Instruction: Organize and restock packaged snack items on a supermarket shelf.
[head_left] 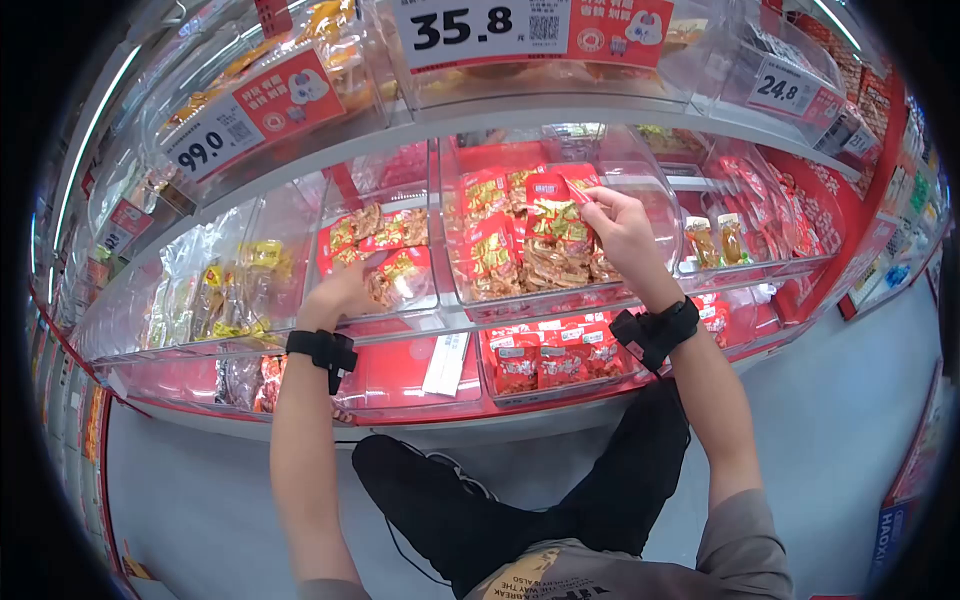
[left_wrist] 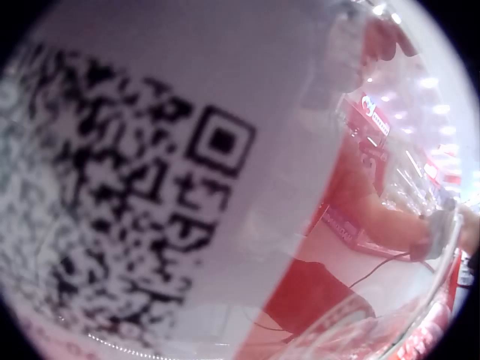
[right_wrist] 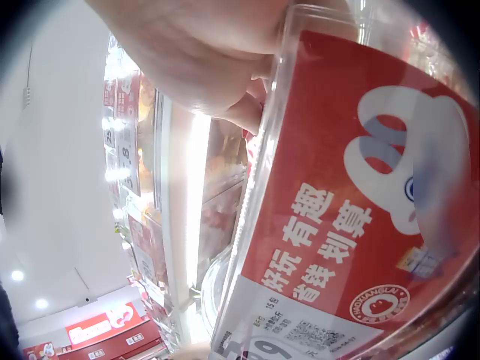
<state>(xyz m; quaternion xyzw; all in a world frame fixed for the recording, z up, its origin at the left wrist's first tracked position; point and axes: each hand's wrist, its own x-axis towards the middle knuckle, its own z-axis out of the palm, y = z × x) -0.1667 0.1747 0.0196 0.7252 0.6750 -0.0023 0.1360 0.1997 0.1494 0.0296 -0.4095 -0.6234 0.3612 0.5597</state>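
Observation:
In the head view my right hand (head_left: 622, 238) pinches the upper right edge of a red snack packet (head_left: 556, 215) with a see-through front. That packet stands up over other packets in the middle clear bin. The right wrist view shows the same hand (right_wrist: 210, 56) reaching over the bin's front wall, its fingertips mostly hidden. Further left, my left hand (head_left: 343, 292) reaches into the neighbouring bin, fingers extended beside red snack packets (head_left: 400, 268). A price card (left_wrist: 150, 165) with a QR code fills most of the left wrist view, which leaves the left hand out.
An upper shelf edge (head_left: 430, 130) with price cards overhangs the bins. Bagged snacks (head_left: 230, 290) fill a bin at far left; small jars (head_left: 715, 240) stand at right. Red packets (head_left: 560, 355) sit in a lower bin. A white paper slip (head_left: 446, 364) lies left of them.

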